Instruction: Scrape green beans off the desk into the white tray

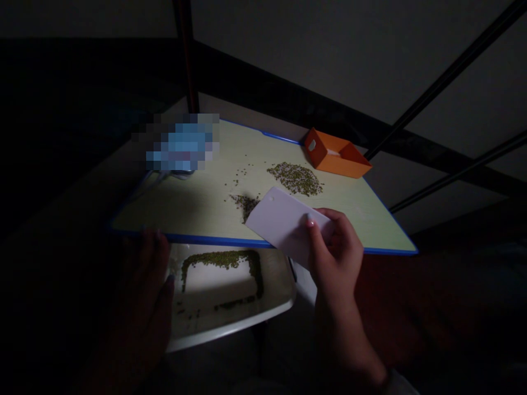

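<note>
My right hand (335, 247) grips a flat white card (284, 222) with a small hole in one corner, the thumb on its upper face. The card's far left edge is down by a small pile of dark seeds (245, 204) on the pale board (197, 203) with a blue rim. Farther back lies a wider heap of greenish seeds (295, 178). My left hand (146, 285) is in deep shadow, its fingers stretched out at the board's front edge beside a white tray (230, 323). Green seeds line the inside of that tray, below the board's edge.
An orange open box (337, 156) stands at the board's back right. At the back left is a blurred-out bluish object (181, 148) with a pale cord near it. A wall with dark rails runs behind the board. The surroundings are very dark.
</note>
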The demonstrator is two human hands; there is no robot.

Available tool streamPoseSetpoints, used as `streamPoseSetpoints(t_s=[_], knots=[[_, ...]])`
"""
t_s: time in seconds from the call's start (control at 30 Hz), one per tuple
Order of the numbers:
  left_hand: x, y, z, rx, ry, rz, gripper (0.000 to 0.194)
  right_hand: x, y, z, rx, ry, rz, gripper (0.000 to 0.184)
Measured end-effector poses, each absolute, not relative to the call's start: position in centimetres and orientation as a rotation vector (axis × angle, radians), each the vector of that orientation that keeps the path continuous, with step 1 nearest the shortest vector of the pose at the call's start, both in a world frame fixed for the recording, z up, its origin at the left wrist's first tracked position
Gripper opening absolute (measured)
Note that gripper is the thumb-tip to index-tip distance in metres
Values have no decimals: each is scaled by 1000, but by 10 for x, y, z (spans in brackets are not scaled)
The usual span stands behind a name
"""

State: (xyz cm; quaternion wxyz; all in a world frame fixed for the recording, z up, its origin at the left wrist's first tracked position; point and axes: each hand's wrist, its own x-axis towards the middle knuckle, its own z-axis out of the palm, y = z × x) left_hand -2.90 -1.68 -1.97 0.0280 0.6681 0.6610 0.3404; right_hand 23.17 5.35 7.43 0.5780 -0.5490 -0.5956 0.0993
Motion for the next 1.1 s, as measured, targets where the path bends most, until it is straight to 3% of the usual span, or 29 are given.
streamPoseSetpoints(t_s=[1.1], knots=[[-28, -16, -19, 2025, 2034, 1040, 66, 225, 60, 70, -1220, -1411, 315, 6]])
